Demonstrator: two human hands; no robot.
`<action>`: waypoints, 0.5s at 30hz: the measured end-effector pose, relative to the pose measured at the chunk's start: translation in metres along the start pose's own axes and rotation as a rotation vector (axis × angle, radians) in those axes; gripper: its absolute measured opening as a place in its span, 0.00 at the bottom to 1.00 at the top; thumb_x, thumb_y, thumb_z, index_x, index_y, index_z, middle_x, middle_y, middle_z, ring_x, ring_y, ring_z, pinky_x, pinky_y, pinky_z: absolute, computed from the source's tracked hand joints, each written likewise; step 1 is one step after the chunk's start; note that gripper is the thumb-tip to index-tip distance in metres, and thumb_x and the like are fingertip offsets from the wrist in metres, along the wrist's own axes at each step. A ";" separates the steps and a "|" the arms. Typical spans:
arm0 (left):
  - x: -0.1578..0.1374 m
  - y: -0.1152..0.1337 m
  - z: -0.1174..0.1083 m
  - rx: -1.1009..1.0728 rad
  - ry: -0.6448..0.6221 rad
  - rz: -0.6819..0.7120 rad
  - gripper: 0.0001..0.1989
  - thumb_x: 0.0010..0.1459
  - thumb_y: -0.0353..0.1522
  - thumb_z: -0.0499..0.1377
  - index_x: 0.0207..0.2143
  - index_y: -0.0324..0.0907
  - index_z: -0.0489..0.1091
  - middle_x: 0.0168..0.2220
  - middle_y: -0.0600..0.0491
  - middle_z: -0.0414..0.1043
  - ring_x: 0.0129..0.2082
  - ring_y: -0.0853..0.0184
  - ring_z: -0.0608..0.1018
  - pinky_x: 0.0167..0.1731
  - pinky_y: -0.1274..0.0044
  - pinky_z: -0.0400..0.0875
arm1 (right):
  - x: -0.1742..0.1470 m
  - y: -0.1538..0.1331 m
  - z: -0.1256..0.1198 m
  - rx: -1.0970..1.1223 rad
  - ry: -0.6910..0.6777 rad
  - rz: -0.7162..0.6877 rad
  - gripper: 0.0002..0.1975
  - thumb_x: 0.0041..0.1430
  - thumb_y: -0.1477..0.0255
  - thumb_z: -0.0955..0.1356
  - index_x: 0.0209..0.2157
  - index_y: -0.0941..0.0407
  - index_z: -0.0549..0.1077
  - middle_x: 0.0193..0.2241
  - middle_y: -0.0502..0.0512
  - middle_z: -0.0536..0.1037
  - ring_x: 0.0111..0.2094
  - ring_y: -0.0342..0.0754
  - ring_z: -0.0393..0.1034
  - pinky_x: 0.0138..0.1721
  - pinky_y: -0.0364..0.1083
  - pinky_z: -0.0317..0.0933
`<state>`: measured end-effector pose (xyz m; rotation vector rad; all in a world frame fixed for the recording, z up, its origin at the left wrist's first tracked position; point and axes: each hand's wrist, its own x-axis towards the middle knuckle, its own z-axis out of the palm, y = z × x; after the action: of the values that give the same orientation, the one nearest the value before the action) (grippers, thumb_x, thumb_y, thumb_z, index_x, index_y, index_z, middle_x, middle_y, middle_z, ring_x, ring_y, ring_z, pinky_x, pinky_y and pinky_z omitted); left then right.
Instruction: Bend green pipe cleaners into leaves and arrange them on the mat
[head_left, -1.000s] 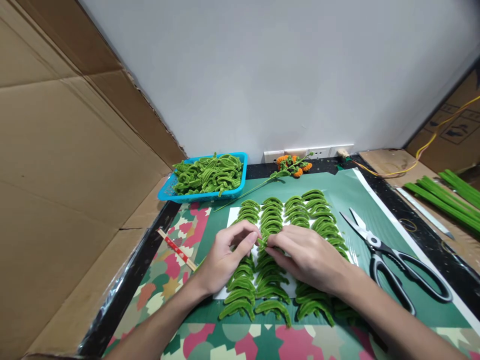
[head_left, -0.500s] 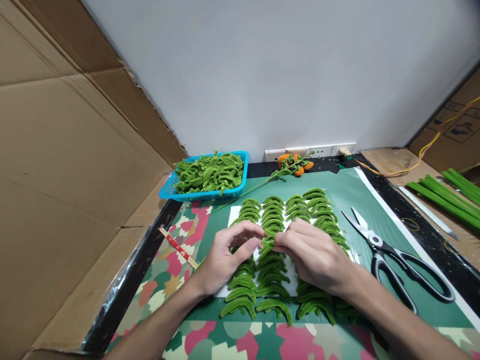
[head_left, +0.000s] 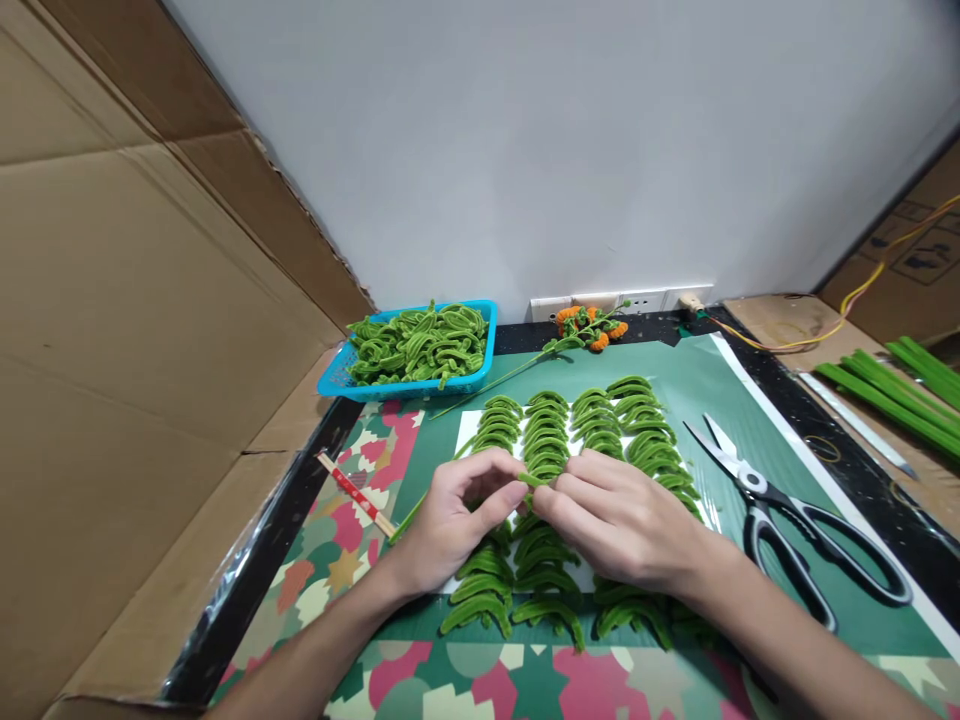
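Over the middle rows, both hands meet with fingertips pinched on a small piece of fuzzy green pipe cleaner [head_left: 532,481]. The thumb and index finger of my left hand [head_left: 461,515] close on its left end. From the right, my right hand [head_left: 626,515] grips the same piece, its other fingers curled and hiding most of it. Beneath them, rows of curved green pipe-cleaner leaves [head_left: 547,432] lie across a white sheet [head_left: 466,428] and run past its near edge. A thin green strand [head_left: 409,519] shows beside my left wrist; whether it joins the held piece I cannot tell.
A blue basket [head_left: 489,350] heaped with green pieces stands at the back left. Behind the rows lies an orange flower stem [head_left: 576,328]. Open scissors [head_left: 752,482] rest at right, near a metal ruler [head_left: 855,425] and green pipe-cleaner bundles [head_left: 892,400]. Chopsticks [head_left: 356,492] lie at left.
My right hand has shifted slightly left and down, closer to the left fingertips. More of the thin green strand shows by my left wrist.
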<state>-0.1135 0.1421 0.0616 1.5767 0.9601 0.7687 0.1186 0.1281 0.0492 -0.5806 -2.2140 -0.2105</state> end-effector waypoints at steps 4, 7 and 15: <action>0.002 -0.001 0.000 -0.012 -0.002 -0.009 0.12 0.68 0.41 0.65 0.41 0.41 0.75 0.31 0.55 0.75 0.27 0.72 0.71 0.27 0.80 0.65 | 0.002 -0.001 0.001 -0.029 0.033 -0.032 0.13 0.73 0.83 0.62 0.37 0.66 0.78 0.23 0.51 0.66 0.27 0.47 0.54 0.28 0.50 0.52; 0.002 -0.001 0.000 0.008 -0.001 -0.010 0.12 0.68 0.41 0.65 0.41 0.41 0.75 0.30 0.56 0.74 0.26 0.73 0.70 0.26 0.80 0.64 | 0.002 -0.002 0.000 -0.017 0.027 -0.025 0.14 0.74 0.83 0.61 0.37 0.64 0.77 0.24 0.51 0.66 0.27 0.47 0.55 0.29 0.49 0.54; 0.002 0.003 0.001 0.007 0.008 -0.017 0.14 0.69 0.43 0.64 0.39 0.40 0.75 0.28 0.57 0.70 0.24 0.74 0.68 0.24 0.81 0.62 | 0.004 -0.003 -0.002 0.004 -0.028 -0.003 0.17 0.77 0.82 0.59 0.37 0.63 0.76 0.25 0.52 0.70 0.27 0.47 0.57 0.29 0.49 0.56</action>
<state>-0.1108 0.1434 0.0640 1.5701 0.9819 0.7612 0.1162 0.1259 0.0538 -0.5816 -2.2421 -0.2004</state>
